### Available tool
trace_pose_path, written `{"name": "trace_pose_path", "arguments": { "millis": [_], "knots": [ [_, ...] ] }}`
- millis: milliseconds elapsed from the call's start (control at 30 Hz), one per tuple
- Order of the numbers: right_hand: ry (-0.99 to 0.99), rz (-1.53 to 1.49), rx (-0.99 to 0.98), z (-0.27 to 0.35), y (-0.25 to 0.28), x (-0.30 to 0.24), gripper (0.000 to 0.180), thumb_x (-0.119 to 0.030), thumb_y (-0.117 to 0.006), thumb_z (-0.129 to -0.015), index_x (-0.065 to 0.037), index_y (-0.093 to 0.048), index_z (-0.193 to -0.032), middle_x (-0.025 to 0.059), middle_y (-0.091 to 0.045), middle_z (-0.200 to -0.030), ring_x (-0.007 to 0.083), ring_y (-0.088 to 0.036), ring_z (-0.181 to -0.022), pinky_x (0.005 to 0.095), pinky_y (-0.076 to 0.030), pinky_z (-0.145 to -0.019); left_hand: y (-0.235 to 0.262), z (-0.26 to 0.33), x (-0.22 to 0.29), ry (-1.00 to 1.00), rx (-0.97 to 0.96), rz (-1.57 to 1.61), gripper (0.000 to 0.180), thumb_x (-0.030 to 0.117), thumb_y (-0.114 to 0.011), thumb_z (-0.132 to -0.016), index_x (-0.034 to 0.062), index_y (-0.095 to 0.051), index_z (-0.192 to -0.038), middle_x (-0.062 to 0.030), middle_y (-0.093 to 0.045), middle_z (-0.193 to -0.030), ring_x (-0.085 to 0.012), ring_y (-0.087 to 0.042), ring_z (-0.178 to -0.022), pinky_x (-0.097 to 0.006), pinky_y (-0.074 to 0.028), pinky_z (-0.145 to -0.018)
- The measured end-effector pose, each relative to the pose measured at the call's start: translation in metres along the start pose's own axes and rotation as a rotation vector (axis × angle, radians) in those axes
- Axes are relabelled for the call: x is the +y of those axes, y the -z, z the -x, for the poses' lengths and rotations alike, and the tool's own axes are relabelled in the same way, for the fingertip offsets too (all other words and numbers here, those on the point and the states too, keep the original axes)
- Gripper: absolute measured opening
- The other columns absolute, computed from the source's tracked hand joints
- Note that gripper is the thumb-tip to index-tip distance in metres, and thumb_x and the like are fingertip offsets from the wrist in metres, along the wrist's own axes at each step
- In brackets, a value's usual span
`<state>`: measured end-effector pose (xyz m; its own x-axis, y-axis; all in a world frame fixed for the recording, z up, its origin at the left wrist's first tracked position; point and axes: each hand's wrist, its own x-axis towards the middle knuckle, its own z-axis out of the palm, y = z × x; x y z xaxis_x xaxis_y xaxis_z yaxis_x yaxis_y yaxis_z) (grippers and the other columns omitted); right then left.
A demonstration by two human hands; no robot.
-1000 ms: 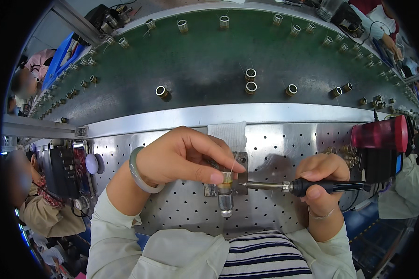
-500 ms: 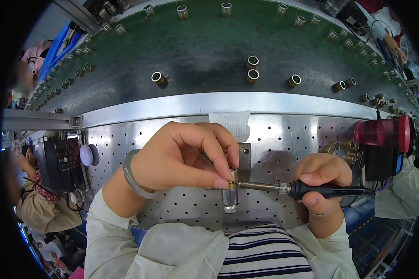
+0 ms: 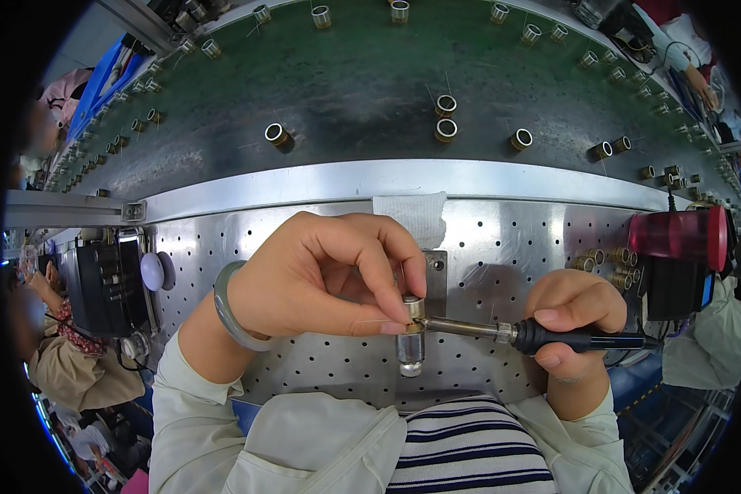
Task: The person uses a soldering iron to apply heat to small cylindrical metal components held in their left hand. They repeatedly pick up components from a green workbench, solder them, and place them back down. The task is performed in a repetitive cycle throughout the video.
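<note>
My right hand [image 3: 583,317] is closed around the black handle of a soldering iron [image 3: 543,336]. The iron lies nearly level, its metal tip pointing left and touching a small metal coil [image 3: 414,308] with a brass-coloured band. That coil sits at the upper end of a shiny metal post [image 3: 410,354]. From the left, my left hand [image 3: 337,276] pinches the coil between thumb and fingers. A fine wire shows beside my thumb; whether my fingers also grip it is hard to make out.
Beyond the perforated metal worktop [image 3: 502,239] runs a green belt [image 3: 370,74] carrying several similar coils. More coils [image 3: 619,263] stand at right, beside a red translucent container [image 3: 683,237]. A black device [image 3: 99,284] is at left. Other people sit at both sides.
The soldering iron's tip has shifted slightly right and sits a little higher against the coil. My left fingers have moved slightly at the coil, and more of its top shows.
</note>
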<state>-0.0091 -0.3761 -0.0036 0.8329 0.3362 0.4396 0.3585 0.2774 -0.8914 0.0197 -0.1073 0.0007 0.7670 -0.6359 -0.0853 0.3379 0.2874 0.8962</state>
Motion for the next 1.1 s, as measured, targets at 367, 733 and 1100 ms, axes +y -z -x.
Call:
{"name": "trace_pose_path", "arguments": {
  "millis": [367,733,1100],
  "knots": [
    [0.03,0.034,-0.068,-0.002,0.006,0.001,0.029,0.003,-0.077,-0.064,0.004,-0.061,-0.088,0.0127,-0.059,-0.066,0.0212,-0.058,-0.052,0.0271,-0.043,-0.047,0.007,-0.003,0.003,0.166,-0.081,0.059,0.028,-0.008,-0.066,-0.074,-0.008,-0.065,-0.102,-0.0209,-0.06,-0.106,-0.0214,-0.061,-0.092,-0.026,-0.049,-0.079],
    [0.073,0.066,-0.057,-0.002,0.011,0.0,0.028,0.0,-0.077,-0.065,0.005,-0.061,-0.088,0.0131,-0.059,-0.065,0.0206,-0.056,-0.051,0.0267,-0.043,-0.046,0.005,-0.004,0.005,0.223,-0.073,0.04,0.038,-0.008,-0.073,-0.067,-0.0077,-0.064,-0.104,-0.0192,-0.061,-0.104,-0.0202,-0.061,-0.09,-0.024,-0.052,-0.077],
    [-0.015,-0.155,0.012,0.002,0.006,0.002,0.029,0.005,-0.074,-0.067,0.007,-0.06,-0.092,0.0144,-0.061,-0.07,0.0181,-0.057,-0.055,0.0254,-0.043,-0.049,0.005,-0.004,0.0,0.208,-0.051,0.063,0.029,-0.006,-0.072,-0.07,-0.0062,-0.066,-0.098,-0.0163,-0.061,-0.099,-0.0191,-0.06,-0.088,-0.026,-0.051,-0.076]
  ]
}}
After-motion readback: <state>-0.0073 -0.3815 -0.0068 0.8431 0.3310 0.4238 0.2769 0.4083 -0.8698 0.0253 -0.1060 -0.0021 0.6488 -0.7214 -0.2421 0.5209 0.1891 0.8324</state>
